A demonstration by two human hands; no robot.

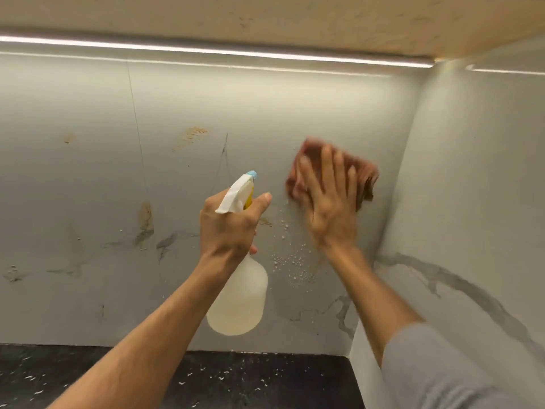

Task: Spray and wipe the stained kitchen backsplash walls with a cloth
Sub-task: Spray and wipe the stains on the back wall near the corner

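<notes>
Now: right hand (pixel 330 199), fingers spread flat, presses a reddish-brown cloth (pixel 365 178) against the grey backsplash (pixel 88 178) near the corner; hand and cloth blurred. Left hand (pixel 230 228) wraps the neck of a white spray bottle (pixel 239 302), nozzle toward the wall. Droplets (pixel 290 261) cling below the cloth. Brownish stains (pixel 190 137) sit further left. Dark speckled counter (pixel 236 376) below.

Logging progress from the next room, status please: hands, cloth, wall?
Left hand gripping spray bottle. Right hand flat on cloth, pressed to backsplash. Droplets and orange stains remain. Nothing blocking.
</notes>
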